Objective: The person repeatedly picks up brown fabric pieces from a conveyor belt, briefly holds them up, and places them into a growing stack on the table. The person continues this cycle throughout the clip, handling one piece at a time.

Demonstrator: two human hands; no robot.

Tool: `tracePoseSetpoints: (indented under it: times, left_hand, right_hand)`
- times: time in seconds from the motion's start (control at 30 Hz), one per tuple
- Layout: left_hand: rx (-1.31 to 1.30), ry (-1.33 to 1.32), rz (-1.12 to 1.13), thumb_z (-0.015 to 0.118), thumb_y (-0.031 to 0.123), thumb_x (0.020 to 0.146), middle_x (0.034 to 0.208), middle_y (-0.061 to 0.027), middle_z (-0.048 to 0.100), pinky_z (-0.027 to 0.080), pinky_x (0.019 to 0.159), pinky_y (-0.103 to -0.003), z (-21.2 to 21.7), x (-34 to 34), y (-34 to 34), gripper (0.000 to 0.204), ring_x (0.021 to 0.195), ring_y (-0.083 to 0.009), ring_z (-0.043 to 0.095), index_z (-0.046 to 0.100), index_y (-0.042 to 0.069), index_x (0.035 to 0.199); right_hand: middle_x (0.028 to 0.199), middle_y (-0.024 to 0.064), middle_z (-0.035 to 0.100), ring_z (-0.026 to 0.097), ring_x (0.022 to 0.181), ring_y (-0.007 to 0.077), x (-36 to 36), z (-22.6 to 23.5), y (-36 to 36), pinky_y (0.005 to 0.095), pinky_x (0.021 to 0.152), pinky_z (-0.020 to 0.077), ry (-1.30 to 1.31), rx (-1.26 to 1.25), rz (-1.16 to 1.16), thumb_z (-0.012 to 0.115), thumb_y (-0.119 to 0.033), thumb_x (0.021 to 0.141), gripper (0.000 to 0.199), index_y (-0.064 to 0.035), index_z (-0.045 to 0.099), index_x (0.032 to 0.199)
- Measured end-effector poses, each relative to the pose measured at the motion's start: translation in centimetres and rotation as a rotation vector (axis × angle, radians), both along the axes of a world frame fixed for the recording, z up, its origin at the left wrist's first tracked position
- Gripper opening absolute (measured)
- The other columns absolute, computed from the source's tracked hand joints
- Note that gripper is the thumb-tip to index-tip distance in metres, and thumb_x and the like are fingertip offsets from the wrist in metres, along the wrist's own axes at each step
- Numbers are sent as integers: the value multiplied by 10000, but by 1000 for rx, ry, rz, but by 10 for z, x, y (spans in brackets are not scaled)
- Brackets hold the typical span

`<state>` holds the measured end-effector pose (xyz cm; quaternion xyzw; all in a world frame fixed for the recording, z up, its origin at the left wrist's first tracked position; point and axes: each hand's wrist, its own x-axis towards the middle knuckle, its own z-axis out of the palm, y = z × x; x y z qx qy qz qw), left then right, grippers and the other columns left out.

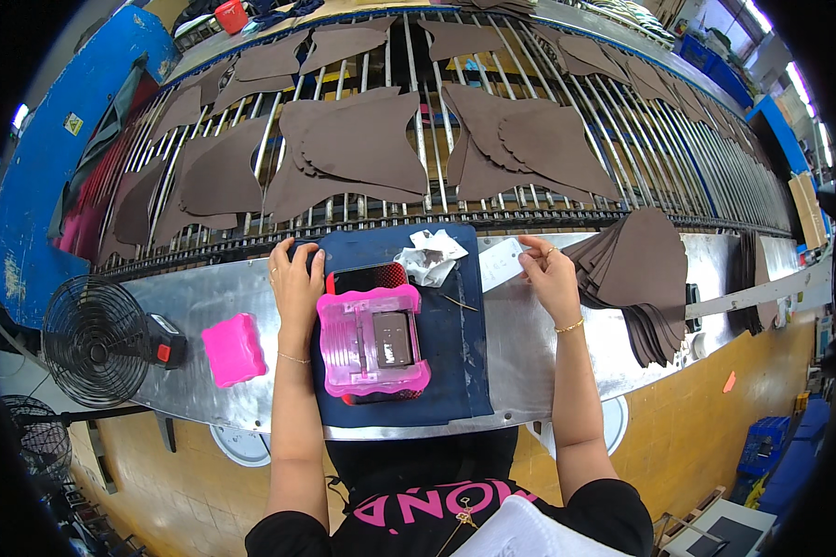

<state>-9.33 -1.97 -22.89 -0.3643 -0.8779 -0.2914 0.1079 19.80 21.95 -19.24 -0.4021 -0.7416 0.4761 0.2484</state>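
My right hand [552, 280] pinches a small white card [501, 265] at its right end, over the far right edge of a dark blue mat [446, 371]. Near the mat's far left corner, my left hand [296, 286] rests with its fingers bent and apart, holding nothing I can see. Beside it on the mat stands a pink translucent plastic box [348, 343] with a grey-brown block [393, 339] inside. Partly hidden beneath the box is a black and red flat object [367, 277]. Crumpled white paper [431, 257] and a thin stick [458, 303] lie nearby.
A pink lid [234, 349] and a black fan [95, 339] are on the left of the metal table [529, 371]. Fanned brown cut pieces [636, 269] are stacked at right. Beyond, a roller conveyor [437, 176] carries more brown pieces [353, 144].
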Motion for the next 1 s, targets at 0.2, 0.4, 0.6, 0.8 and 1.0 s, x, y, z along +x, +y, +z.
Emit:
tracePoseSetpoints:
  times: [0.2, 0.4, 0.6, 0.8, 1.0]
  left_hand:
    - [-15, 4, 4, 637, 231, 859, 1221, -168, 509, 367, 987, -468, -4, -2, 1, 186, 1185, -358, 446, 661, 95, 983]
    - [-18, 12, 2, 637, 230, 860, 1217, -166, 512, 368, 986, -468, -4, -1, 1, 184, 1186, -357, 446, 662, 95, 983]
    - [-11, 10, -2, 639, 224, 859, 1213, -168, 512, 370, 985, -465, -4, -1, 0, 178, 1180, -356, 449, 662, 92, 976]
    - [-12, 18, -2, 639, 222, 859, 1210, -168, 512, 369, 985, -463, -4, -2, 1, 177, 1174, -355, 451, 662, 92, 976]
    - [-22, 6, 6, 633, 230, 863, 1216, -165, 509, 361, 990, -466, -4, -1, 1, 182, 1184, -352, 442, 662, 94, 980]
  right_hand:
    - [832, 68, 687, 638, 672, 103, -7, -4, -13, 240, 625, 509, -18, -65, 133, 625, -80, 868, 285, 0, 631, 1141]
    - [820, 72, 687, 634, 665, 119, -9, -10, -17, 259, 623, 501, -34, -44, 197, 633, -127, 884, 348, -36, 592, 1218]
    - [751, 65, 668, 614, 632, 114, -12, 2, -20, 256, 589, 466, -35, -48, 162, 628, -200, 909, 454, -81, 505, 1330]
    - [728, 67, 665, 612, 625, 110, -12, 5, -20, 259, 587, 464, -58, -20, 161, 625, -223, 914, 468, -89, 493, 1342]
    - [780, 76, 684, 619, 635, 116, -12, 3, -21, 257, 593, 475, -34, -37, 167, 635, -194, 904, 445, -79, 516, 1317]
